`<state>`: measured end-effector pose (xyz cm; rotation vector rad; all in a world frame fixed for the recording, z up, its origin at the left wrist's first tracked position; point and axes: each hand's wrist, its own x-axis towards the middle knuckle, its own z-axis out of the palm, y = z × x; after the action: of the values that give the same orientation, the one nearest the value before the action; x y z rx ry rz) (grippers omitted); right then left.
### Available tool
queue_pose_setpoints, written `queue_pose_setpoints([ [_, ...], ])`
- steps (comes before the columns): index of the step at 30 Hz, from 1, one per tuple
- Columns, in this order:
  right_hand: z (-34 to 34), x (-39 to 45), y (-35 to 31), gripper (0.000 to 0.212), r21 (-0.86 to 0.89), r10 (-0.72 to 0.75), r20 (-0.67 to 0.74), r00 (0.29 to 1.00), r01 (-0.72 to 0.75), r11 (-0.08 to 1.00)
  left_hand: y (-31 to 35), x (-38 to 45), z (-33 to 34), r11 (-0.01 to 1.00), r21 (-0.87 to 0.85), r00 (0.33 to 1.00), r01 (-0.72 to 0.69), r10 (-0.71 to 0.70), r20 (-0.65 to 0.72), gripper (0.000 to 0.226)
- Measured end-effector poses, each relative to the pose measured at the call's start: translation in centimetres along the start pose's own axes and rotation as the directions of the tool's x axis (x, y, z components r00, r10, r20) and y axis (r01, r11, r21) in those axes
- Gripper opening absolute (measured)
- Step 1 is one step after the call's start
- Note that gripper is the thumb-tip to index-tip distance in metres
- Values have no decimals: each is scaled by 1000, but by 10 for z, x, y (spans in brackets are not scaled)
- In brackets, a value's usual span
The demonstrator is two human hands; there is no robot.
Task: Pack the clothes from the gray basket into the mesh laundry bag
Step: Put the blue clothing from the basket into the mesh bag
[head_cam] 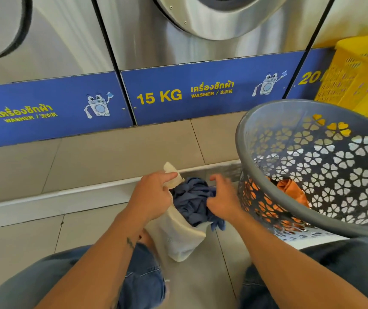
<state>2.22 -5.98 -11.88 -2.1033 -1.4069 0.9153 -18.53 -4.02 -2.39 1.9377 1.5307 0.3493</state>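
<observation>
Mesh laundry bag [179, 237] stuffed with crumpled blue cloth [192, 201], left hand [154, 195] pinching rim, right hand [223, 198] gripping cloth

The right hand [222, 198] has its fingertips buried in the blue cloth [192, 202], so its grip cannot be told. The bag [178, 239] hides most of that cloth. The basket [312, 166] runs off the right edge; its wall screens the orange garment [289, 188].
</observation>
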Motion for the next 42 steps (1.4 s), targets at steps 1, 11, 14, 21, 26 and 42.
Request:
queue_pose_setpoints([
  [1, 2, 4, 7, 69, 10, 68, 73, 995, -69, 998, 2, -1, 0, 1000, 25, 1000, -12, 12, -4, 52],
  [11, 25, 10, 17, 23, 372, 279, 302, 911, -382, 846, 2, 3, -1, 989, 139, 999, -50, 48, 18, 54],
  [14, 22, 9, 2, 12, 371, 227, 196, 954, -286, 883, 0, 7, 2, 992, 118, 999, -44, 43, 15, 54],
  [21, 1, -19, -50, 20, 363, -124, 29, 992, 105, 926, -4, 8, 3, 999, -39, 997, 17, -20, -74, 45],
  [26, 39, -43, -67, 22, 356, -210, 196, 958, 130, 925, -4, 6, -1, 970, -233, 984, 74, -109, -141, 42],
  [42, -5, -6, -3, 63, 126, 86, 10, 996, -86, 988, -2, 8, 5, 992, 116, 997, -43, 51, -66, 45],
])
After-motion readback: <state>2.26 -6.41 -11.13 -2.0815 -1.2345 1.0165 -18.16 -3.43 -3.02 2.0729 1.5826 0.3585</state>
